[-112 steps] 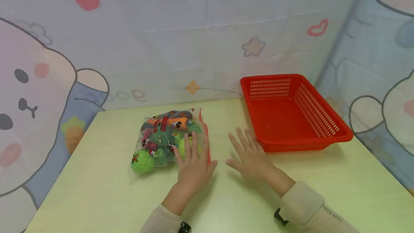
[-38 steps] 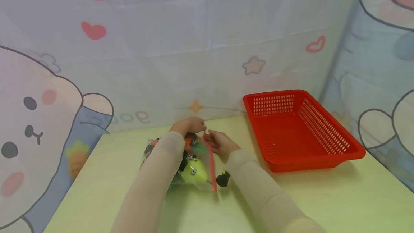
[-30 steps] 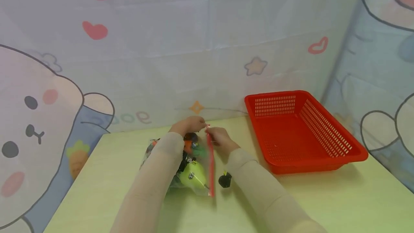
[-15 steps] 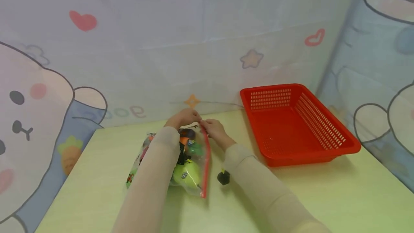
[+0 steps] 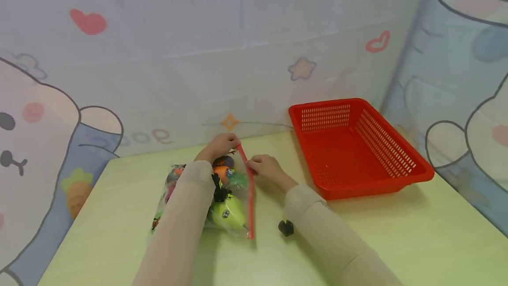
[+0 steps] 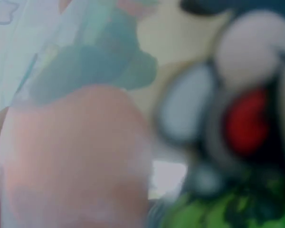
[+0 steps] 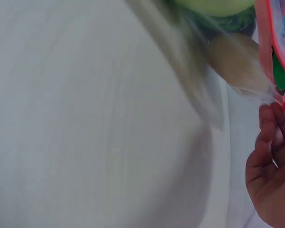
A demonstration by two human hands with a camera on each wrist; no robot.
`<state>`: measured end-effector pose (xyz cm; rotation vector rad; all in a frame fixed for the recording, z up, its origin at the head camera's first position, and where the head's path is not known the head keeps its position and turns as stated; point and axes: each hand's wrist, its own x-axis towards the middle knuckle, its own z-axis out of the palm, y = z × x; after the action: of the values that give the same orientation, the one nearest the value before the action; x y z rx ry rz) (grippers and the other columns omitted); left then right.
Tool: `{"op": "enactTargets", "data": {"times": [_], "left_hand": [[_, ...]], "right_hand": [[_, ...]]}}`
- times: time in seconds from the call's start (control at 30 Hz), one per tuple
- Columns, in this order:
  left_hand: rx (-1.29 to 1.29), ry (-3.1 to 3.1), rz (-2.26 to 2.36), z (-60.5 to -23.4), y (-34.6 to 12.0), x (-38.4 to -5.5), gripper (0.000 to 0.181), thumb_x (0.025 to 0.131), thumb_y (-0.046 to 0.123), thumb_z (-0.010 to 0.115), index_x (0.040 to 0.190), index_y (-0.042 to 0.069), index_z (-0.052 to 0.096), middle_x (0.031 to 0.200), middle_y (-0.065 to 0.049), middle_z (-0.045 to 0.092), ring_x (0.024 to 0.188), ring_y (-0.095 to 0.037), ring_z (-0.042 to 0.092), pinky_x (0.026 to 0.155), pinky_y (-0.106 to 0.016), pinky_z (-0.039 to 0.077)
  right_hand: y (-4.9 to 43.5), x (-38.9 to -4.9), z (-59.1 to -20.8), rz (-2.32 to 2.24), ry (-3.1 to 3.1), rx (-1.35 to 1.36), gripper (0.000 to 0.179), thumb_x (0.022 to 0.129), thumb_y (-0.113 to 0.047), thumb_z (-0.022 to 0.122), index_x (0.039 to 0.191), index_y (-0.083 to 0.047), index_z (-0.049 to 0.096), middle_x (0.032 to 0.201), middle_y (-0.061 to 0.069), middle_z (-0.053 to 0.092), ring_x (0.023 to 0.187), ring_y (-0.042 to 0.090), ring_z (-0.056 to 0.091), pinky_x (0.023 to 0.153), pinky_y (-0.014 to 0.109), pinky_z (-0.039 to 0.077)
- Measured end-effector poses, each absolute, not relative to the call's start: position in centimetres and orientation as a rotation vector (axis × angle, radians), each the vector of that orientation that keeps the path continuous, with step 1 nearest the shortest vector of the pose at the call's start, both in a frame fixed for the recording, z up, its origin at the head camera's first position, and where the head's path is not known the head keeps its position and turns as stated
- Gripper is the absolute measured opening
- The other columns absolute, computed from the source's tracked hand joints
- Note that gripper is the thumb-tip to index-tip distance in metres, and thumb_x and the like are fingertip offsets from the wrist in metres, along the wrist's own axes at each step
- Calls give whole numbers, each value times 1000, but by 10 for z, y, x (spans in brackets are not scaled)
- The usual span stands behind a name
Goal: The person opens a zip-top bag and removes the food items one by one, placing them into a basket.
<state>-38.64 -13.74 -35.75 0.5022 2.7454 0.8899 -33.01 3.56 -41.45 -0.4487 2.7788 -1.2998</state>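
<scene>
A clear zip bag (image 5: 241, 200) with cartoon prints and a red zip edge (image 5: 251, 206) lies on the table, its edge raised. Inside are a lime-green toy (image 5: 229, 213), an orange piece (image 5: 222, 173) and other colourful pieces, partly hidden by the left sleeve. My left hand (image 5: 223, 144) pinches the far end of the zip edge; its camera is pressed close to the bag and blurred. A little nearer along that edge, my right hand (image 5: 267, 167) pinches the zip. Seen from the right wrist, two red zip strips (image 7: 266, 38) stand apart above my fingertips (image 7: 266, 114).
A red plastic basket (image 5: 349, 158) with slotted walls stands at the back right of the pale table (image 5: 416, 233). Behind hangs a printed cloth (image 5: 190, 65). A small black thing (image 5: 285, 227) shows beside the right sleeve (image 5: 317, 215).
Both hands lay spread earlier, the left on the bag; then they met at the zip's far end. Over the last half second the right hand has slid along the zip, away from the left.
</scene>
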Motion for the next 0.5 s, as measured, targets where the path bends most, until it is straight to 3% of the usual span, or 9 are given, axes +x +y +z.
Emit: {"op": "enactTargets", "data": {"times": [0.13,0.3,0.5], "left_hand": [[431,2647,1015,-360,-140,-386,26,99,22,39,90,4,55,88,-8,56,77,-20,53,72,-30,41],[367,2513,1049,-357,-136,-386,34,95,28,46,119,5,57,121,-12,56,108,-26,55,92,-36,43],[352,2580,948,-360,-137,-388,28,94,23,50,113,5,60,105,-8,59,87,-17,52,76,-27,43]], "right_hand": [[40,-318,-417,-1350,2687,-460,29,90,-29,51,73,-11,65,63,-4,56,63,8,49,62,21,39],[40,-308,-417,-1516,2548,-317,34,93,-31,49,74,-7,62,63,0,54,56,11,46,53,21,39],[33,-306,-422,-1632,2438,-248,37,93,-36,50,69,-8,54,56,-1,45,49,11,39,47,21,33]]}}
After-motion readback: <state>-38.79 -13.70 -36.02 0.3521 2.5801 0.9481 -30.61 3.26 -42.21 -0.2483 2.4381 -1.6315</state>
